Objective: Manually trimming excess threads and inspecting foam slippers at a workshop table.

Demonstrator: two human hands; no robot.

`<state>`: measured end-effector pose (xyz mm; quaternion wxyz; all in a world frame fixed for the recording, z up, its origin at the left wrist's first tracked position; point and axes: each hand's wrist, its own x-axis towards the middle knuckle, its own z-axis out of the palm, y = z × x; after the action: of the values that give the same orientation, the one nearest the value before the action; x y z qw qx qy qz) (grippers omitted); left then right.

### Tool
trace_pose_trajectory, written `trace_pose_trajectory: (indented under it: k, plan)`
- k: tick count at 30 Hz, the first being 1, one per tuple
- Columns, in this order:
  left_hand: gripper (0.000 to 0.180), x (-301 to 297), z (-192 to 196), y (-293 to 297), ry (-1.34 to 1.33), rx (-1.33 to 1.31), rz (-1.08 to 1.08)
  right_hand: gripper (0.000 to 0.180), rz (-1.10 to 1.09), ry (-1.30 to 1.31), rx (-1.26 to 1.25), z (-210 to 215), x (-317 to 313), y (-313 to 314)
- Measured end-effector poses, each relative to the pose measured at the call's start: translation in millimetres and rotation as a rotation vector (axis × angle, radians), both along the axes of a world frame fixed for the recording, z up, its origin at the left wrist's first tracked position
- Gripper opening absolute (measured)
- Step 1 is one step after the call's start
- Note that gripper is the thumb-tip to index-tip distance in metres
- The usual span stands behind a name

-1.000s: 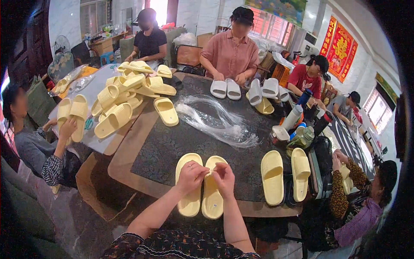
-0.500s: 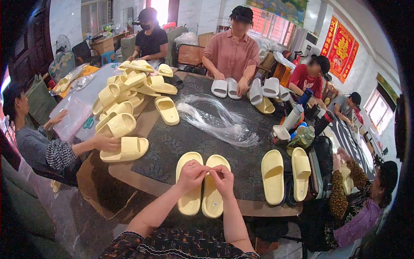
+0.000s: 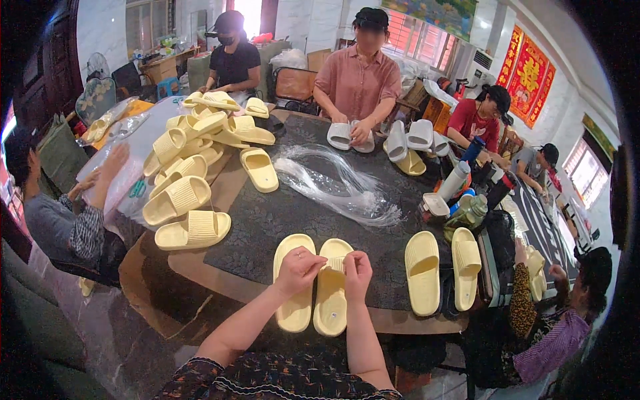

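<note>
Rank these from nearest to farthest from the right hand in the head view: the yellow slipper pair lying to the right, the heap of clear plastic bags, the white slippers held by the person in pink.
From the right hand:
1. Yellow slipper pair, right of it at the table's near edge.
2. Clear plastic bags, mid-table, ahead.
3. White slippers, at the far edge.

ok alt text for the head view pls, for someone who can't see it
A person's left hand and right hand meet over a pair of pale yellow slides lying side by side on a dark table. Another yellow pair lies to the right, a heap of slides to the left, and other people work around the table.
</note>
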<state>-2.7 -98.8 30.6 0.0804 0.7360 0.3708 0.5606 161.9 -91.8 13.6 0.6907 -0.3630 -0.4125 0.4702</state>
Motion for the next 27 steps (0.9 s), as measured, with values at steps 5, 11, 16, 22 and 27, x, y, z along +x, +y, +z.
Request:
trace_pose_trajectory:
  k: [5, 11, 16, 22, 27]
  plan:
    - [0.012, -1, -2, 0, -0.011, 0.0, -0.018, 0.004, 0.103, -0.443, 0.135, -1, -7, -5]
    - [0.012, 0, -2, 1, -0.009, -0.021, -0.017, 0.002, 0.022, -0.147, 0.048, 0, -2, -2]
    - [0.013, -2, -1, -1, -0.004, -0.051, -0.033, 0.002, 0.053, -0.357, 0.12, 3, -8, -4]
    - [0.012, -2, -2, 0, -0.017, -0.041, -0.006, 0.006, 0.065, -0.531, 0.222, 2, -5, -4]
    - [0.012, 1, 2, -2, -0.053, -0.031, -0.011, 0.006, -0.059, -0.075, 0.105, -1, -3, 2]
